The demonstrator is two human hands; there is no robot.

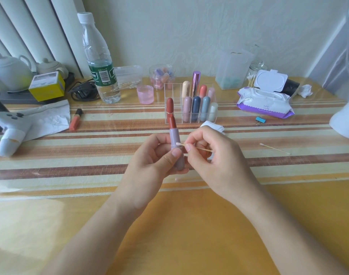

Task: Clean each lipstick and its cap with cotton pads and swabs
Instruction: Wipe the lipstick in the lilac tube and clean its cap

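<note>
While left hand [149, 161] grips lipstick [174, 136], right hand [215, 155] pinches swab [201, 149] against it

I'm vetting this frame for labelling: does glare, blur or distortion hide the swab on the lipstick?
Head view: no; the cotton swab and lipstick read clearly; soft daylight, faint shadows; pale glare lies on the table at near left; wide-angle lens bows the stripes.

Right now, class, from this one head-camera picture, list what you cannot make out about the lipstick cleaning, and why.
Head view: the lower tube of the lipstick, covered by fingers of the left hand.
Head view: any stain on the cotton swab tip, too small; the right hand pinches it.
Head view: the white pad, mostly behind the right hand.
Head view: the white object, cut off by the right edge.
</note>
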